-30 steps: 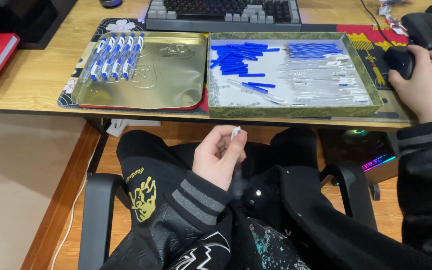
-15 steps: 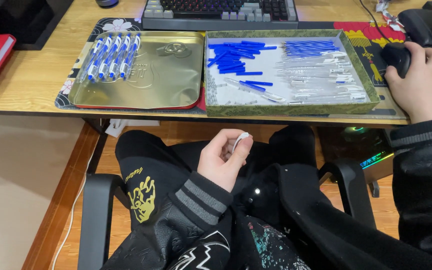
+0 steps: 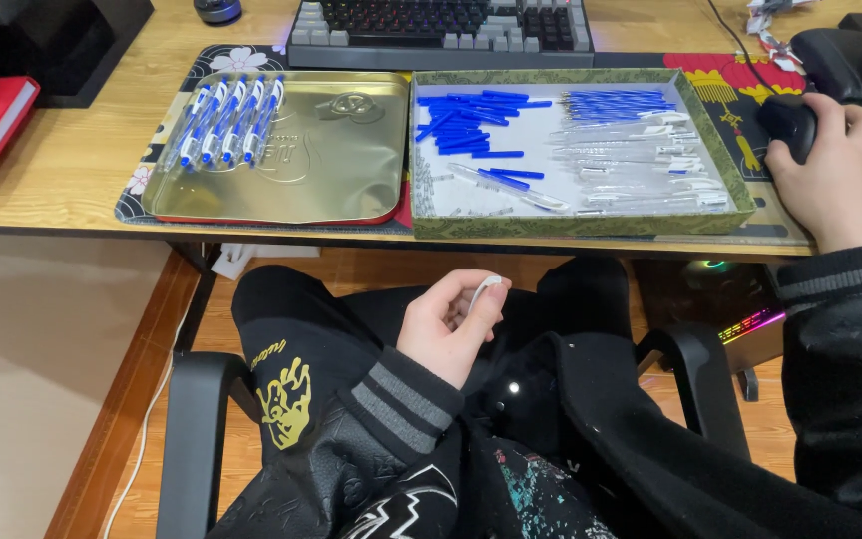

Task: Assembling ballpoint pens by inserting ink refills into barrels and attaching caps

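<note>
Bright, even room light, and I get a sharp picture.
I see soft glare on the gold metal tray point(image 3: 291, 170), and the space under the desk point(image 3: 52, 160) is in shadow. The desk edge bends a little toward the corners. The RGB strip point(image 3: 750, 324) glows coloured.

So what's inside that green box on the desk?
The green box holds loose blue pen caps, thin blue refills and clear pen barrels on a white lining. Whatever lies beneath those piles is covered.
</note>
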